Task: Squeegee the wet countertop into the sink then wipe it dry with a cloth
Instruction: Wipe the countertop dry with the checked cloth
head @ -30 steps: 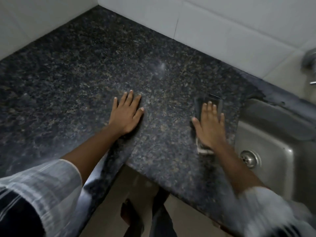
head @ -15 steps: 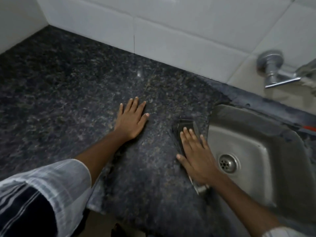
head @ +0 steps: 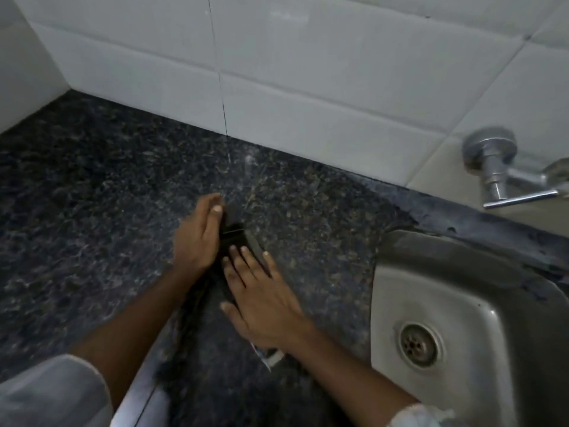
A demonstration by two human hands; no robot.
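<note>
A dark flat wiper [head: 236,237] lies on the speckled black granite countertop [head: 92,211], left of the steel sink [head: 492,303]. I cannot tell whether it is a squeegee or a folded cloth. A pale end [head: 271,356] sticks out by my right wrist. My right hand [head: 261,294] presses flat on it, fingers spread. My left hand [head: 197,238] stands on its edge against the wiper's far left end, with the thumb over it.
White tiled wall [head: 308,87] runs along the back of the counter and meets a side wall at far left. A chrome tap [head: 498,171] is mounted above the sink, whose drain [head: 419,343] is open. The counter's front edge [head: 138,396] is near my arms.
My left hand has lifted off the counter and come over to the wiper. My right hand has slid the wiper left, away from the sink rim. The view has tilted up toward the wall.
</note>
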